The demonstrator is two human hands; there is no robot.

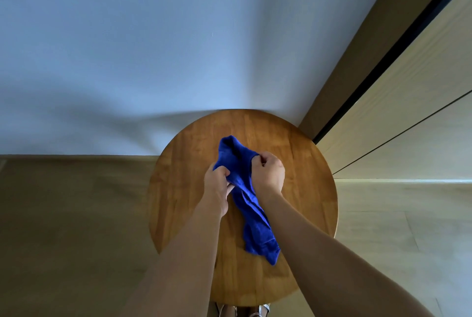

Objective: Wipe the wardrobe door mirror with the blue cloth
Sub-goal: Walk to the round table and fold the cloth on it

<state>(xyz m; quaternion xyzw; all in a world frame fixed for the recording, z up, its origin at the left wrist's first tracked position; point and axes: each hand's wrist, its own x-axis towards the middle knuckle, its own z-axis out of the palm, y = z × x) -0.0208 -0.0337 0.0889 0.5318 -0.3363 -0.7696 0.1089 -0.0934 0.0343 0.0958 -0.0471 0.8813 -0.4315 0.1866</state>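
The blue cloth (242, 184) is bunched and held above a round wooden table (306, 189). My left hand (218, 184) pinches its left edge, and my right hand (268, 173) grips its upper right part in a fist. The cloth's lower end hangs down between my forearms toward the table's near side. The wardrobe (398, 102) with pale wood doors stands to the right; no mirror surface is visible in this view.
A plain white wall (153, 48) rises straight ahead behind the table. A dark gap (383, 66) runs along the wardrobe's left edge. Light wood floor (63, 227) lies left and right of the table. My feet (242, 311) show at the bottom edge.
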